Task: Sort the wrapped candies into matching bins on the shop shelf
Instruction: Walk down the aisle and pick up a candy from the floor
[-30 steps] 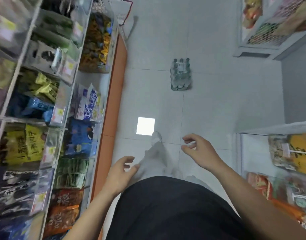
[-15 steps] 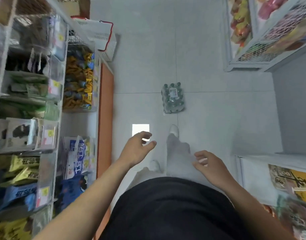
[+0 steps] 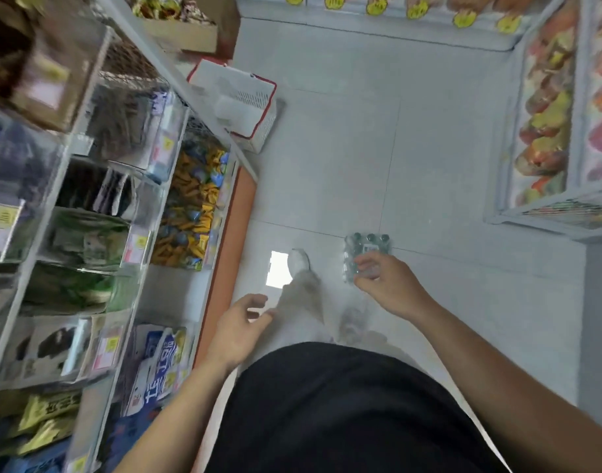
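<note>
A black top [image 3: 343,411] covers the torso. Pale grey trousers [image 3: 301,302] (blurred) end in white shoes [image 3: 299,260].

Upper shelf bins [image 3: 43,73]: motion-blurred; contents cannot be identified.
Price tags [image 3: 137,249]: print too small to read.
Bottle pack [image 3: 367,244]: near part covered by the right grip [image 3: 386,285].
Rear shoe [image 3: 352,322]: blurred; outline unclear.
Right display rack [image 3: 545,131]: cut off at the right edge; goods indistinct.

Glossy tiled floor [image 3: 378,158], clear plastic bins [image 3: 146,213], perforated plastic basket [image 3: 255,110]
</note>
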`<act>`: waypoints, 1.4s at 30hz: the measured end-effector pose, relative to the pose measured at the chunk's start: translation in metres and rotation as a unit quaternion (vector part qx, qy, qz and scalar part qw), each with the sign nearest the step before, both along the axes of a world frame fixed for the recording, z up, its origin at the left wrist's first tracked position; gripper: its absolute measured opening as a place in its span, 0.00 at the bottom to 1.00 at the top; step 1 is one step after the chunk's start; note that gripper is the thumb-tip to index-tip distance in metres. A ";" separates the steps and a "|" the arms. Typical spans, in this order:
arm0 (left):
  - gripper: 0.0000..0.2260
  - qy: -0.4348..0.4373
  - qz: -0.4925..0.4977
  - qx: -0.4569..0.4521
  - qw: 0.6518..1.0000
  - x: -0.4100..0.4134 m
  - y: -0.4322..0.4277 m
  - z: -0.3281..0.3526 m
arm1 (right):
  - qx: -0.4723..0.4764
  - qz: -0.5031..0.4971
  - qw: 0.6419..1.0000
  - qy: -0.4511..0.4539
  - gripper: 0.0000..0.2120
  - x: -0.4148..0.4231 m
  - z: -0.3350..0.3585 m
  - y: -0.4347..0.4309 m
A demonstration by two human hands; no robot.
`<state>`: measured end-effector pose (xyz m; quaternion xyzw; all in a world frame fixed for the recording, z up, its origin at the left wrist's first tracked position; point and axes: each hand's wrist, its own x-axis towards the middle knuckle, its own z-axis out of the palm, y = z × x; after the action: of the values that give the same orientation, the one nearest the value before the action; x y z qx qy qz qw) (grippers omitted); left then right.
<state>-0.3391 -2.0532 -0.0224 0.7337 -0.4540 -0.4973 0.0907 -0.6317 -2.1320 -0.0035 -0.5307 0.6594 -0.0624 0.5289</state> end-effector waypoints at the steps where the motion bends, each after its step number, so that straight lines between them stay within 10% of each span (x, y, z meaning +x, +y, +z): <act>1: 0.11 -0.003 0.007 0.005 1.000 0.010 -0.016 -0.006 | -0.004 0.012 1.000 0.007 0.15 0.011 -0.003 -0.024; 20: 0.23 0.009 0.152 -0.073 0.986 0.076 -0.332 -0.004 | -0.040 0.232 0.972 0.009 0.15 0.139 0.003 -0.356; 31: 0.11 -0.104 0.412 -0.004 0.905 0.095 -0.327 -0.067 | -0.046 0.551 0.832 -0.046 0.14 0.275 -0.085 -0.468; 42: 0.15 -0.250 0.436 -0.007 0.865 0.189 -0.214 -0.337 | -0.240 0.699 0.662 -0.123 0.19 0.440 -0.341 -0.351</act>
<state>-0.1501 -2.2668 -0.3592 0.9559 -0.0987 -0.2040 0.1870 -0.1917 -2.4834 -0.3449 -0.9319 -0.0149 0.1049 0.3470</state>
